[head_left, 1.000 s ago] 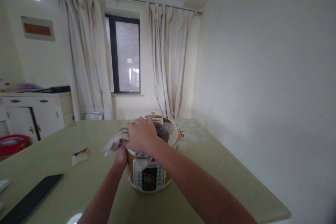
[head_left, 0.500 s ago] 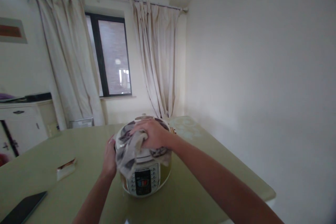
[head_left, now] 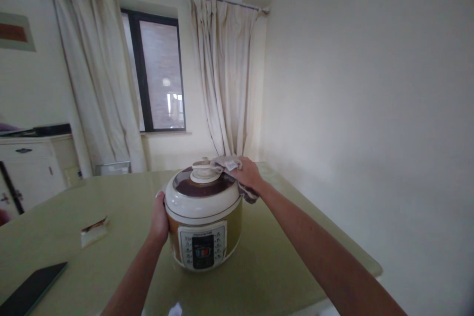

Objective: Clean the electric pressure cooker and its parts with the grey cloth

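Note:
An electric pressure cooker point(head_left: 203, 207) stands upright on the table, its button panel facing me. It has a white lid rim, a dark brown top and a white knob. My left hand point(head_left: 160, 219) grips the cooker's left side, with part of its fingers hidden behind the body. At the lid's right rear edge, my right hand point(head_left: 249, 174) presses a crumpled greyish cloth point(head_left: 225, 162) against the lid. The cloth hangs down under the palm along the cooker's right side.
The pale green table point(head_left: 126, 207) runs toward a window and curtains. A dark flat tablet or phone point(head_left: 35, 286) lies at the near left, and a small clear packet point(head_left: 94, 232) lies beyond it. A white wall point(head_left: 351, 123) borders the right side.
My right hand has slid the cloth from the lid's front and top to its right rear edge, uncovering the lid and knob. My left hand remains on the cooker's left side.

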`<state>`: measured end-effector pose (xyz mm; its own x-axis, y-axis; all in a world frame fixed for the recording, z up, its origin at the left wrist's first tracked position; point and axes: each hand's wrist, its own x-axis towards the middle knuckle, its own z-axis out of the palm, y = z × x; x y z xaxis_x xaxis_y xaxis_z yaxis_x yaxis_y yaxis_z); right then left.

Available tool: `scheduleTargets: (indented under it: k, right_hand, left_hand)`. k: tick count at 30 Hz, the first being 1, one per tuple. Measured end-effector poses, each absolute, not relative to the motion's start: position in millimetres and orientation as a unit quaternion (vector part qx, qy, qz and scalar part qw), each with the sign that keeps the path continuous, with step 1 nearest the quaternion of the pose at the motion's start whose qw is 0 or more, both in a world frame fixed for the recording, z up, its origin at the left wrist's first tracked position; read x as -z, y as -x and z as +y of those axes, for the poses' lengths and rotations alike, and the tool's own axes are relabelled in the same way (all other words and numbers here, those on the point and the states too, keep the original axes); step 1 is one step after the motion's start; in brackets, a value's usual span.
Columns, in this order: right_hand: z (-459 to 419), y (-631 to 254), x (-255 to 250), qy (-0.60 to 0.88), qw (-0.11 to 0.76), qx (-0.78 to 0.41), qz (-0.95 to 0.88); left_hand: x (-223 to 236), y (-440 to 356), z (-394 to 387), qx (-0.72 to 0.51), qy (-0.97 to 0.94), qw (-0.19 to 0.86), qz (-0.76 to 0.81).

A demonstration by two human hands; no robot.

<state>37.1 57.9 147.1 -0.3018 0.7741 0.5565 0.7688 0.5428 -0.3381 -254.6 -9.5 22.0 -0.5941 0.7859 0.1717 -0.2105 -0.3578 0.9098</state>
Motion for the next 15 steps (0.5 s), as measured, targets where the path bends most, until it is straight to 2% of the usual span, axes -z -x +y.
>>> scheduleTargets:
  k: [4, 7, 9, 15]
  right_hand:
    - [2, -43, -102, 0.381, 0.42, 0.092, -0.818]
    - [-21, -47, -80, 0.372, 0.448, 0.116, -0.805]
    - [-15, -47, -89, 0.395, 0.423, 0.093, -0.81]
    - [54, -35, -159, 0.548, 0.339, 0.0, -0.765]
  left_hand:
    - [-23, 254, -11, -0.763, -0.311, 0.302, 0.48]
    - [-21, 255, -9, -0.765, -0.314, 0.306, 0.471]
    - [-20, 255, -10, -0.765, -0.32, 0.311, 0.465]
    - [-27, 256, -15, -0.753, -0.321, 0.275, 0.505]
